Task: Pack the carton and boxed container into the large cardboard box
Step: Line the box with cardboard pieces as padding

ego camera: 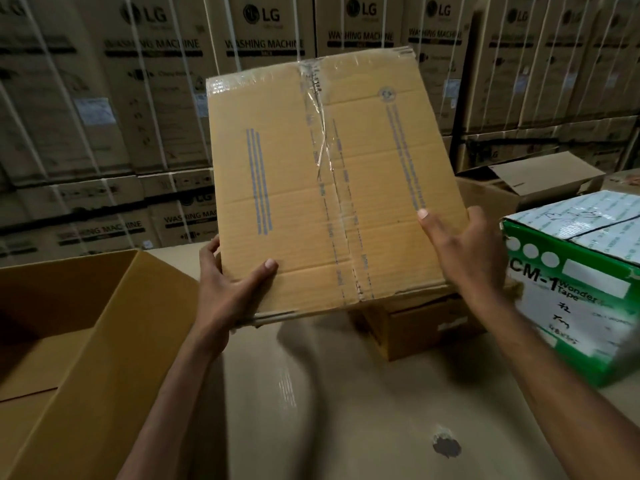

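carton (332,181): taped shut and held off the table (346,410), to the right of the large cardboard box (114,358). its near left corner is gripped by the left hand (228,292), thumb on the top face. its near right edge is gripped by the right hand (464,247). the face is tilted toward the person, and the taped seam runs away from them. the open mouth of the large cardboard box lies left of the grip, so the left hand is the nearer; a leftward carry is judged due. a green-and-white box (571,306), possibly the boxed container, is noted further right. stacked washing-machine boxes (156,81) are seen behind.
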Tool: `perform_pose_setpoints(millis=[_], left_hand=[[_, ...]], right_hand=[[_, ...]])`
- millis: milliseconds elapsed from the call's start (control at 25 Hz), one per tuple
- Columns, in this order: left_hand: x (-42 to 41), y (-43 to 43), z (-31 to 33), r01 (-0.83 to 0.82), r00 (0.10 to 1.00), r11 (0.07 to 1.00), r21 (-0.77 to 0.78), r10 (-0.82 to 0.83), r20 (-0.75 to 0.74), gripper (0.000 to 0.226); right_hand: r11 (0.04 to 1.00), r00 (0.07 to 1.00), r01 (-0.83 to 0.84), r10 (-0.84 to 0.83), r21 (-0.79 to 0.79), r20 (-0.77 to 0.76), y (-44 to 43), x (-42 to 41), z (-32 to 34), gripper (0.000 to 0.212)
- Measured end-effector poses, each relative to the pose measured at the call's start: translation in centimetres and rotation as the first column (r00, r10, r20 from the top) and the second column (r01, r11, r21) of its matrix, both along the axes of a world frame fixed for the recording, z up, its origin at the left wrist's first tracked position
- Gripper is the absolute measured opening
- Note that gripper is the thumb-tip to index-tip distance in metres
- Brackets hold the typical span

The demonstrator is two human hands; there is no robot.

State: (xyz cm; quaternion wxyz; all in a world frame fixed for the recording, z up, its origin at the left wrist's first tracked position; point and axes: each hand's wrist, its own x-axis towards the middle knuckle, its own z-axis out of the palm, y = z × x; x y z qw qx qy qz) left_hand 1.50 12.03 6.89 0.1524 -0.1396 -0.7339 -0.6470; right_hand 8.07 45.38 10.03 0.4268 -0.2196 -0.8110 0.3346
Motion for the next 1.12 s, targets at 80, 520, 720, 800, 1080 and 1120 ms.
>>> perform_pose_setpoints(millis=[80,520,720,800,1080,1120], left_hand=[[0.3,-1.7,0.5,0.021,0.997,1.000,-0.005,-0.021,-0.072,0.102],[1.4,-5.8,5.7,-0.065,0.976,0.996,-0.058,0.052,-0.212,0.070],[0.5,-6.7,8.6,0.051,0.998,0.986,0.157,-0.044,-0.051,0.073],[0.4,-6.9,9.0,0.060,0.998,0.983,0.176,-0.055,-0.033,0.078],[2.7,-6.2,12.3,-0.121,0.991,0.960,0.254,0.132,-0.028,0.059],[2.9,-6.7,13.2,-0.155,0.986,0.945,0.289,0.168,-0.020,0.048]], right_hand=[[0.999,0.994,-0.038,0.037,-0.005,-0.098,-1.5,0.1,0.1,0.051],[0.466,0.788,-0.610,0.272,-0.641,-0.552,-5.7,-2.9,3.7,0.069],[0.360,0.734,-0.629,0.567,-0.689,-0.373,-3.0,-5.3,7.5,0.056],[0.294,0.658,-0.703,0.614,-0.648,-0.436,-2.4,-6.3,7.6,0.061],[0.153,0.488,-0.838,0.641,-0.524,-0.593,-1.4,-9.4,7.0,0.031],[0.141,0.486,-0.837,0.637,-0.529,-0.599,-2.1,-9.1,7.1,0.027]])
